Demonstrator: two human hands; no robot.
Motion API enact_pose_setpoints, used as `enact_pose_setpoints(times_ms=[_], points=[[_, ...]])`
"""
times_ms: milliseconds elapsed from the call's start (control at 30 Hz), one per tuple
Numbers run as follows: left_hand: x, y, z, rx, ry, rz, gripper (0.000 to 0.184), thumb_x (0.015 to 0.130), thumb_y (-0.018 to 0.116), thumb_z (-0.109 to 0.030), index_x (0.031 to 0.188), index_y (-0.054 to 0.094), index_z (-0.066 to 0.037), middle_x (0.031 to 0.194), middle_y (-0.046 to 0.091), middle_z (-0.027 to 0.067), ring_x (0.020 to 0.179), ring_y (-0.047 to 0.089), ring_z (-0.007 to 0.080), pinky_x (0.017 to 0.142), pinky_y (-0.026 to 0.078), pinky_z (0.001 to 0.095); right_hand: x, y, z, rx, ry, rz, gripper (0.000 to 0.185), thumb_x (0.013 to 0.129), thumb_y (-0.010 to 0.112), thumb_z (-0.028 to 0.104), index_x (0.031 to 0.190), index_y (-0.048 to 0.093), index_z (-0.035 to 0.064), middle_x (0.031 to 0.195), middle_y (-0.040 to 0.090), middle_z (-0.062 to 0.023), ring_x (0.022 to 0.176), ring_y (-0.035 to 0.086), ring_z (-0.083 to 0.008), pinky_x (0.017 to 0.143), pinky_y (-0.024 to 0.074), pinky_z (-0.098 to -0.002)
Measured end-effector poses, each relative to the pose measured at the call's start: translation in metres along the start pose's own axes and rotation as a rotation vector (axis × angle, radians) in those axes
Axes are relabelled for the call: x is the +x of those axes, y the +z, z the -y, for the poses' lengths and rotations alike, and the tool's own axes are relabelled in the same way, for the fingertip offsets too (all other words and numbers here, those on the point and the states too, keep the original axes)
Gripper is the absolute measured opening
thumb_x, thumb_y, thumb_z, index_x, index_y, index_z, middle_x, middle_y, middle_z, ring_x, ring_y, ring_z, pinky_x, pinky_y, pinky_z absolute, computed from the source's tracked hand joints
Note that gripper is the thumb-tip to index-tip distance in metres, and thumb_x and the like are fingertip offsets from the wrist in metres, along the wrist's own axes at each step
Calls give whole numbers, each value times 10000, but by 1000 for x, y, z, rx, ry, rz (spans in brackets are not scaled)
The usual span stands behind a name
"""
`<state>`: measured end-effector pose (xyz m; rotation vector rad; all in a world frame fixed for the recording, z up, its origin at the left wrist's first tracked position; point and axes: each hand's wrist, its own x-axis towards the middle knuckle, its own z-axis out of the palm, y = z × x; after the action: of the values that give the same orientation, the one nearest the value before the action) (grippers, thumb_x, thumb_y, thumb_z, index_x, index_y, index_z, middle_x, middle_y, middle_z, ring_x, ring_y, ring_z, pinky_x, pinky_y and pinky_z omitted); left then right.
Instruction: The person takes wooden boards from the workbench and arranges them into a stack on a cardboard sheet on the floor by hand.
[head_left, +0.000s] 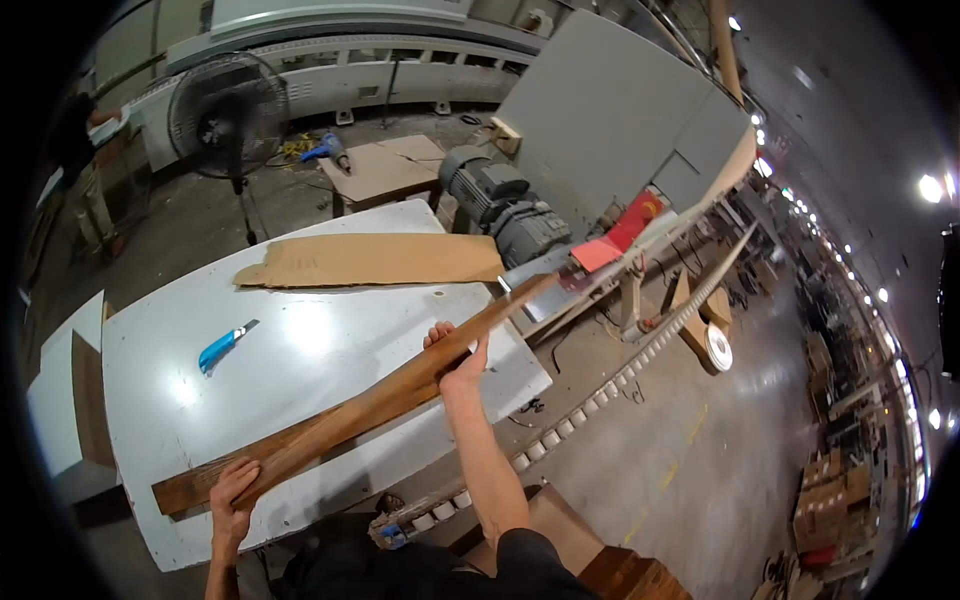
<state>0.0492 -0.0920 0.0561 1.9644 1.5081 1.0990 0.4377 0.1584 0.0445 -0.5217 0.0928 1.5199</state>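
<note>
A white counter [150, 385], scuffed here and there and shiny under the lights, stands on a grey floor [655, 440] in a large workshop. Rows of lamps line the ceiling at the right, and stacked boxes [825, 510] stand below. Behind the counter are one fan [225, 130], two grey motors [533, 235] set close together, and a long pale machine [320, 75]. One low counter [395, 170] carries a blue tool [335, 152]. One other person [85, 165] stands at the far left. A roller track [560, 435] runs along the right side, with one white roll [717, 347] beyond it.

On the white counter lie one cardboard piece [370, 260] along the back and one blue knife [217, 350], its blade showing. Two boards are at the front: the lower board [185, 488] rests there, and the upper board [355, 415] slants across it, its far end past the counter's edge. The left hand [233, 488] grasps the upper board's near end; the right hand [462, 368] grips it farther along, fingers and thumb on opposite sides.
</note>
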Motion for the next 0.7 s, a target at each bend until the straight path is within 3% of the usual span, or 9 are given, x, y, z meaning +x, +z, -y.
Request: enact_pose_setpoints(times_ms=[100, 200, 233, 400, 500, 567, 600, 667, 700], points=[[-43, -19, 1, 321, 78, -136, 370, 827, 599, 15, 1188, 629, -64, 1256, 598, 144, 1238, 479, 384, 1021, 401, 469, 1, -8, -46, 205, 68, 363, 400, 899, 520, 420, 915, 578, 24, 747, 564, -86, 662, 514, -210, 688, 446, -328], [-77, -30, 9, 520, 67, -119, 455, 854, 593, -3, 1299, 550, -89, 1380, 500, 133, 1301, 405, 393, 1063, 351, 482, -7, 5, -78, 349, 188, 436, 360, 884, 527, 373, 847, 604, 24, 665, 522, -62, 594, 445, -181, 616, 397, -306], [-87, -32, 10, 522, 74, -148, 466, 847, 598, 10, 1300, 546, -85, 1373, 508, 130, 1305, 399, 407, 1063, 350, 488, -10, 7, -86, 353, 193, 535, 283, 887, 518, 279, 883, 599, 8, 694, 502, -55, 622, 442, -174, 620, 386, -289], [-104, -47, 1, 566, 50, -163, 489, 777, 674, 34, 1245, 567, -57, 1359, 515, 154, 1307, 395, 428, 1044, 380, 494, -19, 20, -106, 330, 241, 645, 293, 878, 550, 292, 890, 595, 3, 670, 486, -43, 616, 434, -156, 612, 385, -280], [-105, -55, -7, 435, -32, -190, 456, 756, 691, 40, 1194, 602, -51, 1318, 552, 154, 1291, 413, 440, 1042, 383, 486, -20, 17, -112, 297, 223, 554, 293, 881, 552, 303, 873, 588, 12, 689, 500, -48, 620, 453, -170, 610, 401, -285], [-109, -61, 3, 5, -189, -359, 402, 726, 630, 108, 1106, 644, -22, 1237, 606, 160, 1265, 469, 367, 1039, 378, 434, -24, 13, -118, 196, 152, 327, 336, 900, 543, 356, 885, 586, 23, 697, 517, -65, 623, 477, -190, 640, 436, -307], [-110, -66, 3, -239, -324, -451, 386, 721, 601, 125, 1080, 652, -7, 1207, 621, 162, 1258, 484, 331, 1039, 374, 418, -30, 6, -119, 120, 161, 385, 384, 948, 504, 396, 1013, 572, 24, 849, 576, -93, 757, 542, -223, 740, 479, -353], [-108, -82, 10, -383, -547, -682, 244, 875, 579, -63, 1095, 618, 37, 1061, 628, 90, 1060, 551, 182, 948, 420, 363, -51, 17, -141, -122, -40, -152, 406, 967, 492, 433, 950, 548, 31, 842, 554, -50, 715, 534, -204, 723, 489, -388], [-91, -94, -3, -357, -576, -710, 269, 899, 592, -139, 1103, 612, 35, 1041, 618, 75, 1013, 545, 169, 929, 415, 340, -55, -5, -148, -194, -35, -66, 335, 970, 524, 364, 965, 529, 29, 931, 560, -56, 781, 553, -191, 750, 522, -390]])
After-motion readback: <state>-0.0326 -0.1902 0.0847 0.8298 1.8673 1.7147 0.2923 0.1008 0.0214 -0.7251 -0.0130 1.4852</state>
